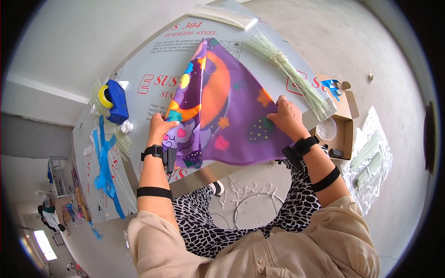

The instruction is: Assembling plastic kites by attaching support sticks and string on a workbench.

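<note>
A thin purple sheet (248, 99) lies spread over the grey board in front of me, roughly triangular with its narrow tip pointing away. It carries an orange crescent moon, stars and hearts, and its left part is folded over into a brighter printed flap (184, 92). My left hand (161, 129) grips the flap's lower left edge, thumb on top and the other fingers partly hidden. At the sheet's right edge, my right hand (286, 118) pinches the material, its thumb lying on the print. Between the hands the sheet looks fairly flat.
Right of the sheet lies a bundle of thin pale rods (292, 74). A blue tape dispenser (118, 102) and tangled blue ribbon (105, 164) are on the left. An open cardboard box (345, 125), a white bowl (326, 129) and plastic-wrapped rods (371, 160) sit at right.
</note>
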Tool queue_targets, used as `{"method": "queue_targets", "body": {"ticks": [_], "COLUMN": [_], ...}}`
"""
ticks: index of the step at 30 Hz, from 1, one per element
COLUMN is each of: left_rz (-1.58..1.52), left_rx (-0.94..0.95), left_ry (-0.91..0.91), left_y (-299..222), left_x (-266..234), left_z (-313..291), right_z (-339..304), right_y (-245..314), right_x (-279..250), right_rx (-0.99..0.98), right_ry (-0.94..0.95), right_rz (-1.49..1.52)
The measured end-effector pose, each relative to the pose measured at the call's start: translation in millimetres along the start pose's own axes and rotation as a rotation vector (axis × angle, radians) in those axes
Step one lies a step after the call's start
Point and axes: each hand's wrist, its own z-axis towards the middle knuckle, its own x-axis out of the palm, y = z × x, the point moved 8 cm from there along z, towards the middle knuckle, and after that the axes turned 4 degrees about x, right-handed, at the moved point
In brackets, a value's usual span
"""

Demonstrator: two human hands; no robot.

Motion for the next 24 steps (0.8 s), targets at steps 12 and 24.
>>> {"method": "queue_targets", "body": {"ticks": [12, 24], "left_rz": [0.221, 0.518], "left_rx": [0.073, 0.294], "left_ry": [-0.075, -0.205], "left_y": [-53.8, -81.4], "left_x": [-48.5, -108.6], "left_z": [-12.3, -48.8], "right_z": [-13.3, -83.7], "right_y": [14.9, 40.5], "right_x": [26.2, 44.3], "right_rx": [-0.031, -0.125], "right_ry": [0.177, 0.219], "right_rz": [0.546, 0.473]}}
